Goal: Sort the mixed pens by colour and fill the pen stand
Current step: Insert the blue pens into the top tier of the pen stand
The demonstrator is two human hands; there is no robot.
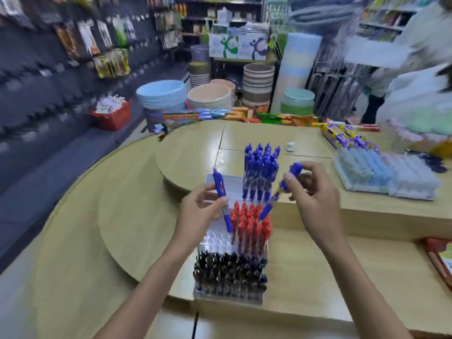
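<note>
A clear tiered pen stand (215, 241) sits on the wooden counter. Its back tier holds several blue pens (260, 174), the middle tier red pens (252, 223) on the right with open slots on the left, and the front tier black pens (230, 272). My left hand (198, 216) pinches one blue pen (221, 192), tip down over the open slots. My right hand (315, 194) grips another blue pen (278, 192), slanted with its tip above the red pens.
Packs of pale blue and white items in clear trays (381, 174) lie at the right. A small white object (291, 146) sits behind the stand. An orange box (440, 258) is at the right edge. Basins and shelves stand beyond the counter (122, 216).
</note>
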